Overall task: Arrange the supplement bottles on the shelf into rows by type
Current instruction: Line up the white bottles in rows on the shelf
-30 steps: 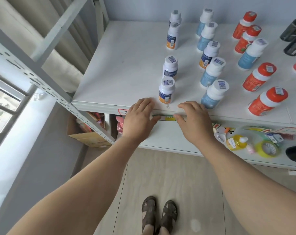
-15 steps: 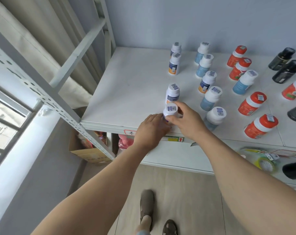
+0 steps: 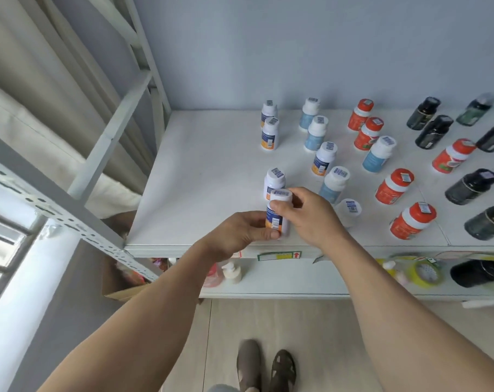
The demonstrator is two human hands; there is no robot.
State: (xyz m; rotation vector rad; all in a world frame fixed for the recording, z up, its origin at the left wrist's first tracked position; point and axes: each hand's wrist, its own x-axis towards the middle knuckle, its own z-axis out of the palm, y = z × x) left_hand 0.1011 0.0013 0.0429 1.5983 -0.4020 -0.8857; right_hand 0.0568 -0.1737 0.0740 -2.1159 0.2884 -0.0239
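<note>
A white bottle with a navy-and-orange label [image 3: 278,212] stands near the front edge of the white shelf [image 3: 206,176]. My left hand [image 3: 240,233] grips its lower body and my right hand [image 3: 310,215] holds its cap and side. A matching bottle [image 3: 274,181] stands just behind it, and two more [image 3: 269,134] sit at the back. To the right runs a line of light-blue labelled bottles [image 3: 334,183], with one navy-and-orange bottle [image 3: 324,159] among them. Further right are red bottles [image 3: 394,186] and dark bottles [image 3: 470,186].
A perforated metal upright [image 3: 56,205] and a diagonal brace [image 3: 112,134] frame the shelf's left side. The lower shelf holds a pump bottle [image 3: 231,271], a tape roll [image 3: 425,274] and a dark container [image 3: 479,273]. A cardboard box [image 3: 121,281] sits on the floor below.
Both hands rose from the shelf's front edge and closed on the front navy-and-orange bottle. My view has tilted up toward the wall.
</note>
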